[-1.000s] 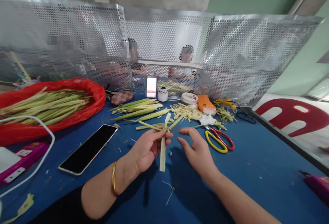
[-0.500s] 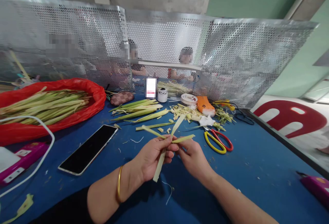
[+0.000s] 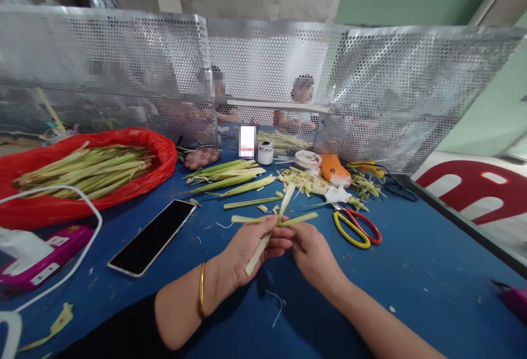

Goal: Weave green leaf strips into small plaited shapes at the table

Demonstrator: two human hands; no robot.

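Note:
My left hand (image 3: pixel 251 249) and my right hand (image 3: pixel 310 249) meet over the blue table (image 3: pixel 411 276), both closed on a small cross of pale green leaf strips (image 3: pixel 276 219). One strip hangs down past my left palm, another points up, and two stick out sideways. A gold bangle (image 3: pixel 202 296) sits on my left wrist. Yellow and red scissors (image 3: pixel 356 226) lie just right of my right hand. A black phone (image 3: pixel 153 236) lies face up to the left of my left hand.
A red bag (image 3: pixel 160 153) of long green leaves sits at the far left. Loose leaves (image 3: pixel 230 178), trimmings (image 3: pixel 307 180), an orange tool (image 3: pixel 334 169) and a tape roll (image 3: pixel 308 158) lie along the perforated metal screen (image 3: pixel 370 90). People sit behind it. A pink device (image 3: pixel 53 249) with white cable lies near left.
My right hand came in from open beside the strips and closed on them. Both hands now hold the crossed strips together, a little nearer to me.

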